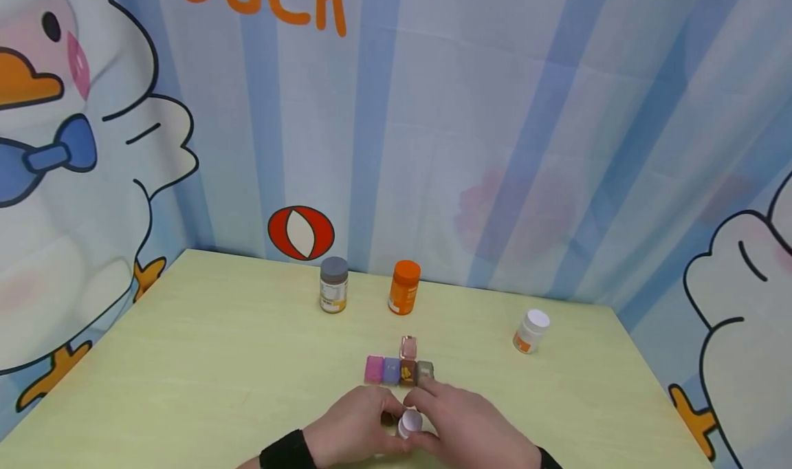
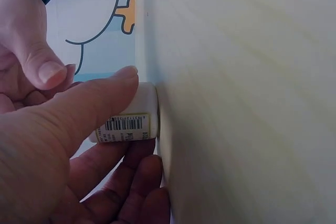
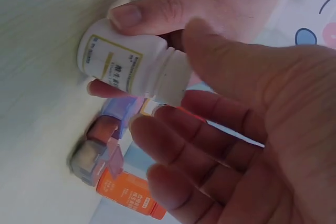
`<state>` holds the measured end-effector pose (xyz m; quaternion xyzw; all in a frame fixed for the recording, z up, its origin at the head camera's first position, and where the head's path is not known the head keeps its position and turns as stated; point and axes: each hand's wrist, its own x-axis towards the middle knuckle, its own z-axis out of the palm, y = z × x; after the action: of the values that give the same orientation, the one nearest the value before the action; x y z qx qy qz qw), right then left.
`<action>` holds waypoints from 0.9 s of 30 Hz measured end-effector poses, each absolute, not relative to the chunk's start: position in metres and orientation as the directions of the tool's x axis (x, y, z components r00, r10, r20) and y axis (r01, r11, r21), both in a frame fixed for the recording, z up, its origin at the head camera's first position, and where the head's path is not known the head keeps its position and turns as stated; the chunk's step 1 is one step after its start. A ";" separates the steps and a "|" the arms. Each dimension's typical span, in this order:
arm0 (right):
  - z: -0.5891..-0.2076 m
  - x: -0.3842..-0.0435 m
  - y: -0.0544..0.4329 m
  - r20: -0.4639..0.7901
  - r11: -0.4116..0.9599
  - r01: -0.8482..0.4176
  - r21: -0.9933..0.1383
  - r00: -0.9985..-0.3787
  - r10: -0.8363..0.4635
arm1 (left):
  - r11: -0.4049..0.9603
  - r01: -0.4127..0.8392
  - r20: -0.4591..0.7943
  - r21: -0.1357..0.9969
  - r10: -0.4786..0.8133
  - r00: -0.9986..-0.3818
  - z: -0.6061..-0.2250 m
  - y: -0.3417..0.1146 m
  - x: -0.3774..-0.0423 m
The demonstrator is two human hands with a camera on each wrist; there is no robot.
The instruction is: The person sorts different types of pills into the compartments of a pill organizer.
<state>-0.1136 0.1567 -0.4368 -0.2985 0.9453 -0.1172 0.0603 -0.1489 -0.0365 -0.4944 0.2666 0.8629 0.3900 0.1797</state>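
Note:
A small white pill bottle with a printed label stands between both hands near the table's front. My left hand grips its body, thumb on one side and fingers behind. In the left wrist view, the bottle's base is right at the tabletop. My right hand is at the white cap, thumb and index finger at opposite edges of it. Its other fingers curl loosely beside the bottle. Something small and dark brown shows beside the bottle, partly hidden by my left hand.
Just beyond my hands sit small blocks: pink, purple, brown, grey and light pink. Farther back stand a grey-capped bottle, an orange bottle and, to the right, another white bottle.

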 end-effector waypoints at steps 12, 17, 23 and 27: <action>-0.437 -0.112 0.153 -0.082 0.827 -0.498 -0.261 -0.842 -0.533 | 0.560 0.261 -0.149 0.786 0.581 -0.800 -0.492 -0.035 -0.147; -0.436 -0.112 0.156 -0.065 0.796 -0.530 -0.293 -0.819 -0.570 | 0.554 0.238 -0.161 0.798 0.576 -0.801 -0.493 -0.036 -0.147; -0.434 -0.111 0.157 -0.002 0.732 -0.626 -0.271 -0.759 -0.651 | 0.558 0.257 -0.147 0.789 0.578 -0.803 -0.493 -0.037 -0.148; -0.437 -0.112 0.155 -0.007 0.775 -0.582 -0.245 -0.798 -0.602 | 0.562 0.253 -0.152 0.788 0.575 -0.804 -0.492 -0.036 -0.147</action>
<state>-0.1121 0.1550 -0.4366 -0.3146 0.9412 -0.1160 0.0425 -0.1471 -0.0364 -0.4922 0.2403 0.8607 0.4018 0.2003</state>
